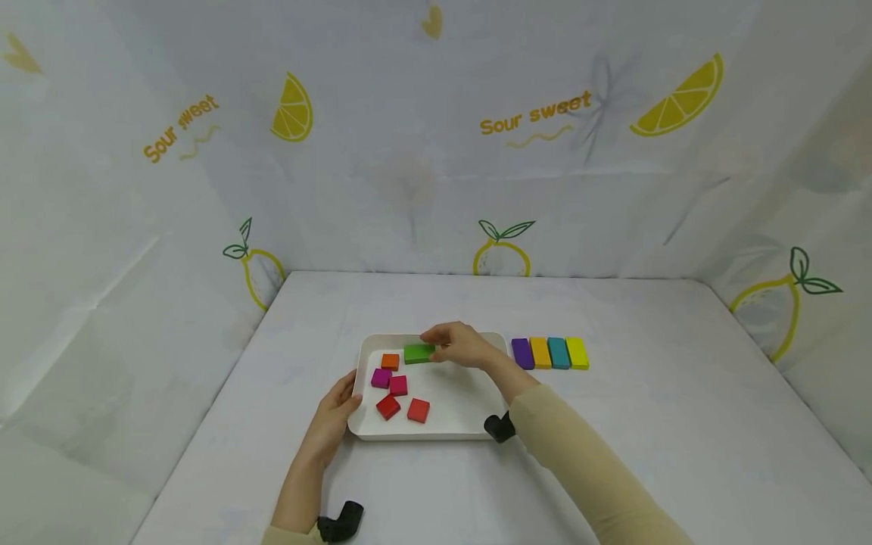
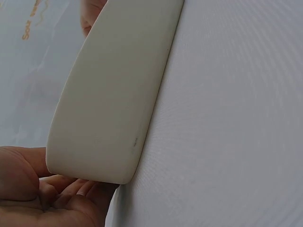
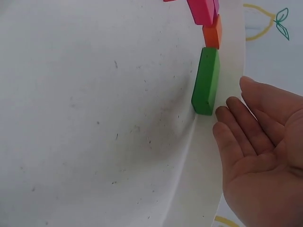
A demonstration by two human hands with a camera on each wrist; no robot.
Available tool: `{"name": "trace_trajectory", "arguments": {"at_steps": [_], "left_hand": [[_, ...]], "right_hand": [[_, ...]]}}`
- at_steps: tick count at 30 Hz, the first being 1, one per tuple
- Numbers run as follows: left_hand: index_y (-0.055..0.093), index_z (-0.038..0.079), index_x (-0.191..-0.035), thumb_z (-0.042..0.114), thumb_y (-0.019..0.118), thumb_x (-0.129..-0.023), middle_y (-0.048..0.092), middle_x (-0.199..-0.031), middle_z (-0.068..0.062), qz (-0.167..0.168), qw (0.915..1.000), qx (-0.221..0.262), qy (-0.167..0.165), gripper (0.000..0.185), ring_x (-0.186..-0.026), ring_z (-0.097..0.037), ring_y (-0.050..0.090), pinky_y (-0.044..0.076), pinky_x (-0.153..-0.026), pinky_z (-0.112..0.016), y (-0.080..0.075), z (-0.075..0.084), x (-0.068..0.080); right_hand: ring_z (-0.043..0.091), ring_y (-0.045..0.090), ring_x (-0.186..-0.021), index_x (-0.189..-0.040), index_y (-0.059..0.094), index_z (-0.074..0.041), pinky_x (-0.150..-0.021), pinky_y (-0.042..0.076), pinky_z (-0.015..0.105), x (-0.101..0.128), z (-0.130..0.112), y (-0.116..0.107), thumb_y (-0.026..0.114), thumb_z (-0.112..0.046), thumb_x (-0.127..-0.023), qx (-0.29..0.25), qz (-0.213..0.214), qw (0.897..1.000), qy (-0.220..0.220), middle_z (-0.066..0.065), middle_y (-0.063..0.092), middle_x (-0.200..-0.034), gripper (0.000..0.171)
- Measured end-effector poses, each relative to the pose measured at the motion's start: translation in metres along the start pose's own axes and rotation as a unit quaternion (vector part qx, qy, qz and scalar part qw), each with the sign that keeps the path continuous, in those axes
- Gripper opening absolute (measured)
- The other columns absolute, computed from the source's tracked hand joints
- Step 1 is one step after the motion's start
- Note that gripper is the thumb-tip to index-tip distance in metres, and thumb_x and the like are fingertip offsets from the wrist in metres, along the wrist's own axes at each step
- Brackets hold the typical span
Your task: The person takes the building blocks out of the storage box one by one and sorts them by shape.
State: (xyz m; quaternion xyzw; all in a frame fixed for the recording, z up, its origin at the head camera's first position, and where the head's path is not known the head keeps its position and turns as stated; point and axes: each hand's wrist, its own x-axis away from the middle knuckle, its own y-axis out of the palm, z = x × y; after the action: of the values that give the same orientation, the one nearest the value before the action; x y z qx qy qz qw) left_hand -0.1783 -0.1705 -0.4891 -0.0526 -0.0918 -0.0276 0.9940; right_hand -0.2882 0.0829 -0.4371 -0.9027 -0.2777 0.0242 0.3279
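A white tray lies on the table with a green block by its far wall. My left hand grips the tray's left side, its thumb at the rim; in the left wrist view the fingers lie along the outer wall. My right hand is over the far side of the tray, beside the green block's right end. In the right wrist view its loosely bent fingers hold nothing, close to the green block.
On the tray's left half lie an orange block, a purple block, a pink block and two red blocks, one nearer the middle. Right of the tray, purple, orange, teal and yellow blocks form a row.
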Motion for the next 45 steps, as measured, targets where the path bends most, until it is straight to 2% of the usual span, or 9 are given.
{"name": "trace_trajectory", "arguments": {"at_steps": [7,18,25,36,41,45], "left_hand": [[0.023,0.0,-0.155,0.004,0.04,-0.103,0.024,-0.162,-0.025,-0.002,1.0,-0.001,0.005,0.055,-0.152,-0.039,0.022,0.026,-0.122,-0.052,0.0,0.0,0.001],[0.022,-0.001,-0.155,0.004,0.04,-0.103,0.023,-0.162,-0.026,-0.002,0.9999,-0.002,0.01,0.055,-0.152,-0.04,0.022,0.026,-0.122,-0.052,-0.001,0.0,0.001],[0.022,-0.001,-0.155,0.005,0.04,-0.103,0.023,-0.163,-0.025,-0.004,0.9999,-0.002,0.011,0.055,-0.152,-0.04,0.022,0.025,-0.122,-0.052,0.0,0.0,0.001],[0.022,0.0,-0.155,0.006,0.039,-0.103,0.022,-0.163,-0.023,-0.006,0.9999,0.001,0.01,0.055,-0.154,-0.038,0.02,0.024,-0.123,-0.05,-0.001,-0.002,-0.002],[0.022,0.0,-0.155,0.006,0.04,-0.103,0.021,-0.163,-0.024,-0.007,0.9999,0.001,0.01,0.056,-0.153,-0.038,0.02,0.023,-0.123,-0.051,-0.001,0.0,0.0],[0.021,-0.001,-0.155,0.005,0.04,-0.103,0.021,-0.163,-0.025,-0.008,0.9999,0.001,0.009,0.056,-0.153,-0.04,0.019,0.023,-0.123,-0.052,-0.001,-0.001,0.001]], "right_hand": [[0.034,0.057,-0.131,-0.132,0.061,-0.003,-0.112,0.047,0.046,0.002,0.005,0.0,0.066,-0.008,-0.091,-0.002,-0.003,1.0,0.0,0.015,0.063,-0.136,0.042],[0.03,0.059,-0.126,-0.13,0.064,-0.007,-0.108,0.05,0.044,0.004,-0.002,0.002,0.066,-0.008,-0.091,-0.001,-0.013,1.0,0.003,0.012,0.065,-0.134,0.039],[0.031,0.058,-0.129,-0.131,0.063,-0.007,-0.112,0.047,0.047,0.003,0.004,0.0,0.065,-0.008,-0.091,-0.015,0.014,1.0,0.018,0.012,0.065,-0.135,0.04],[0.03,0.059,-0.128,-0.131,0.063,-0.007,-0.109,0.049,0.045,0.002,0.008,-0.001,0.066,-0.009,-0.091,-0.018,0.001,1.0,0.024,0.011,0.065,-0.135,0.04],[0.029,0.061,-0.125,-0.128,0.065,-0.006,-0.107,0.051,0.043,0.0,0.006,-0.001,0.068,-0.006,-0.088,-0.009,0.023,1.0,0.018,0.011,0.067,-0.131,0.041],[0.028,0.062,-0.125,-0.127,0.065,-0.006,-0.105,0.053,0.041,-0.002,0.004,0.002,0.071,-0.003,-0.085,-0.006,0.028,0.999,0.031,0.011,0.068,-0.13,0.043]]}}
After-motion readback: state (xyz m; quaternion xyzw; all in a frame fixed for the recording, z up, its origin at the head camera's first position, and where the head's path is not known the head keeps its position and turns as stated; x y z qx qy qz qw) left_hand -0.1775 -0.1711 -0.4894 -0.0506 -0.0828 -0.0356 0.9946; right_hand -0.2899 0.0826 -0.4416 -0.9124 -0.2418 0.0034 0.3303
